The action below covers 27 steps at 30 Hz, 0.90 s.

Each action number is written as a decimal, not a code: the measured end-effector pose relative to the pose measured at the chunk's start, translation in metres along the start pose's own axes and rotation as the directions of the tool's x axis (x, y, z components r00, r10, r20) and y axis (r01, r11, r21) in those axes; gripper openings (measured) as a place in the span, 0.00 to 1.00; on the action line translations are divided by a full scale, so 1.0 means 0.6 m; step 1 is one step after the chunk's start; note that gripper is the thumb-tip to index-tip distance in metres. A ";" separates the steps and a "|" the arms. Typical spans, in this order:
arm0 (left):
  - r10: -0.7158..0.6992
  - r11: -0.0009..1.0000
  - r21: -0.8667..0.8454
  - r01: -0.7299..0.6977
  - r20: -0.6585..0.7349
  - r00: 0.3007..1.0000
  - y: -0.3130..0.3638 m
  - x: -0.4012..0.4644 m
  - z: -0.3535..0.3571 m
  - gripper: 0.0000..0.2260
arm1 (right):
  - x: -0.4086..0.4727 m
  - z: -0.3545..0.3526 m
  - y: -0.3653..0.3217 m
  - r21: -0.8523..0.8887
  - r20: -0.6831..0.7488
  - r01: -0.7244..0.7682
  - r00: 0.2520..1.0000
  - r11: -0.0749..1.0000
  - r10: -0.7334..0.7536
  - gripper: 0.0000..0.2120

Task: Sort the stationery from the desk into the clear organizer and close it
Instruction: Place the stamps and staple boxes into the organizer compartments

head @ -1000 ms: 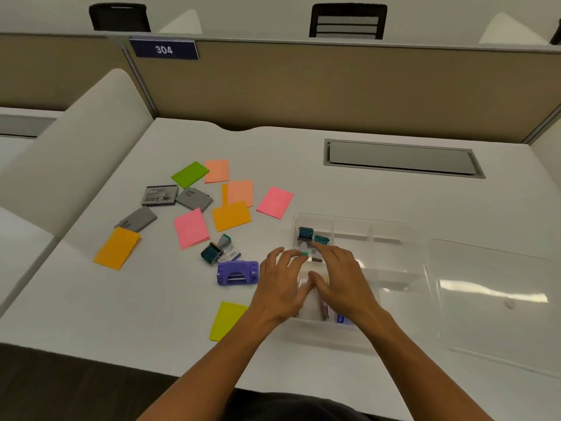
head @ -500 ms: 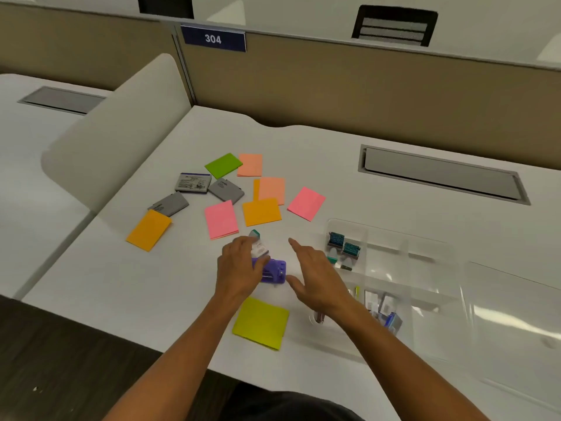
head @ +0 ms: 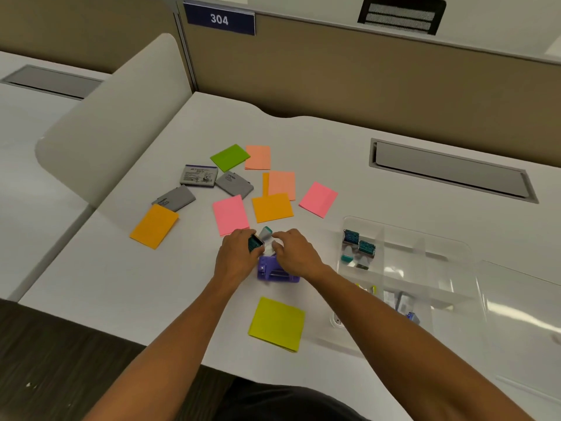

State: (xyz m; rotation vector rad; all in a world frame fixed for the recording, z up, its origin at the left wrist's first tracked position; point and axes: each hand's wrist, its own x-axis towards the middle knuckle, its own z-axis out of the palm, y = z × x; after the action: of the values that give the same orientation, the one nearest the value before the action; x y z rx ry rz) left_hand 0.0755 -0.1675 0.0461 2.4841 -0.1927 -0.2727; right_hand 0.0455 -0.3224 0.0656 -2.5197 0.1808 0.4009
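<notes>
While the left hand (head: 236,256) grips a teal stamp (head: 254,243), the right hand (head: 296,253) pinches another stamp (head: 267,233).

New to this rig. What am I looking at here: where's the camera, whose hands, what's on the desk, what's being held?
No robot: a person works bare-handed, and the one camera sits on their head, looking forward and down. The left hand grips a teal stamp; the right hand pinches a second stamp, just behind a purple punch. Coloured sticky notes such as the yellow note and grey boxes lie on the white desk. The clear organizer, at right, is open and already holds two stamps.
</notes>
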 end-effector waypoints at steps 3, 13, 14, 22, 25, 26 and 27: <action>0.008 1.000 0.007 -0.008 0.005 1.000 -0.007 0.007 -0.005 0.24 | 0.023 0.007 -0.006 -0.012 0.030 -0.093 0.995 0.996 0.093 0.22; 0.008 1.000 0.028 -0.009 0.013 1.000 -0.013 0.017 -0.018 0.23 | 0.056 0.013 -0.030 -0.103 0.052 -0.120 0.991 0.988 0.125 0.28; 0.009 0.999 0.036 -0.010 0.012 1.000 -0.012 0.017 -0.019 0.23 | 0.057 0.012 -0.032 -0.109 0.056 -0.111 0.991 0.988 0.118 0.27; 0.083 0.996 0.047 -0.081 -0.037 0.996 0.000 0.009 -0.028 0.20 | 0.047 -0.001 -0.033 -0.013 -0.057 -0.106 0.993 0.994 0.105 0.22; 0.080 0.997 0.016 -0.079 -0.044 0.996 0.016 0.007 -0.033 0.23 | 0.028 -0.017 -0.028 0.060 -0.117 -0.084 0.989 0.995 0.091 0.25; 0.086 0.996 0.002 -0.086 -0.048 0.995 0.022 0.007 -0.034 0.23 | 0.020 -0.024 -0.026 0.074 -0.129 -0.077 0.988 0.994 0.086 0.25; 0.096 0.995 -0.013 -0.097 -0.053 0.994 0.029 0.006 -0.035 0.24 | 0.013 -0.031 -0.022 0.084 -0.144 -0.065 0.987 0.994 0.076 0.25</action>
State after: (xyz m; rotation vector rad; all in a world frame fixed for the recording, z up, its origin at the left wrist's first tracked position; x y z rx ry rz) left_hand 0.0830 -0.1700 0.0726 2.4551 -0.2863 -0.1674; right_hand 0.0602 -0.3221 0.0847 -2.4700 0.3373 0.2309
